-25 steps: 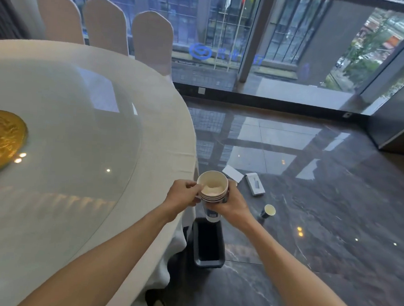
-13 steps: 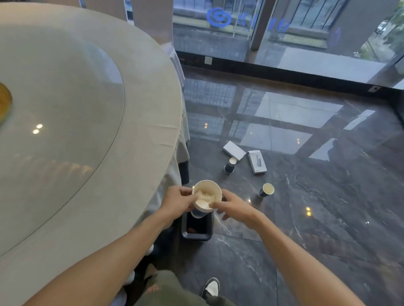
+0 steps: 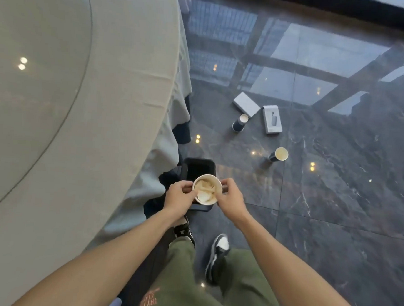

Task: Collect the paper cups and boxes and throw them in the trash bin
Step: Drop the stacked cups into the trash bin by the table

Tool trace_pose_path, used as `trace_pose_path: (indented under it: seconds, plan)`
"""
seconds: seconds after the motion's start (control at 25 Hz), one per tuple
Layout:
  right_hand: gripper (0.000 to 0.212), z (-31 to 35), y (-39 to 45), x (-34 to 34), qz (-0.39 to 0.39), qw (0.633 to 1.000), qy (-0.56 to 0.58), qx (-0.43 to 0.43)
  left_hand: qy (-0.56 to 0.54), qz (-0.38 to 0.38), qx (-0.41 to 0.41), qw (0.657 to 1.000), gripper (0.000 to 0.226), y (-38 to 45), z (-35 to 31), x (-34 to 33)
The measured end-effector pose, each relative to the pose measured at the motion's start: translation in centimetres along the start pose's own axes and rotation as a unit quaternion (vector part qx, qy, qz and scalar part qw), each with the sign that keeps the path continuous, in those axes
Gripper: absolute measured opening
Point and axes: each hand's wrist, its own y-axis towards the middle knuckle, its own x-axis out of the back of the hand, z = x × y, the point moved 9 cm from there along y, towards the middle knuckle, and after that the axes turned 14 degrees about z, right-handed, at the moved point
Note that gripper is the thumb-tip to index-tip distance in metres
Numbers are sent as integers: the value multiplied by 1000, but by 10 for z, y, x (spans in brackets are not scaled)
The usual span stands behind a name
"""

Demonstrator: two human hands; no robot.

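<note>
Dark polished marble floor (image 3: 334,208) spreads to our right, and the round counter (image 3: 116,100) under its pale cloth fills our left. We hold a paper cup (image 3: 207,189) between both hands directly above the black trash bin (image 3: 200,168), which stands on the floor just beside the counter's draped edge. Our left hand (image 3: 180,197) has its grip pinching the cup's near rim, and our right hand (image 3: 232,202) has its grip pinching the opposite side; crumpled paper sits inside the cup. Farther out on the floor lie two white boxes (image 3: 246,104), side by side, with a dark cup (image 3: 240,123) upright just beside them and another cup (image 3: 277,155) tipped over, well apart from the bin.
</note>
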Motion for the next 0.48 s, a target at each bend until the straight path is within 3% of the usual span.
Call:
trace_pose_path:
  seconds: [0.12, 0.32, 0.48]
  plan:
    - [20, -30, 57, -6, -6, 999, 27, -40, 5, -16, 30, 999, 29, 49, 23, -5]
    - [29, -89, 150, -39, 60, 994, 46, -82, -23, -25, 97, 995, 27, 127, 96, -17]
    - [39, -146, 191, -70, 103, 973, 143, -151, -38, -19, 156, 987, 19, 168, 161, -30]
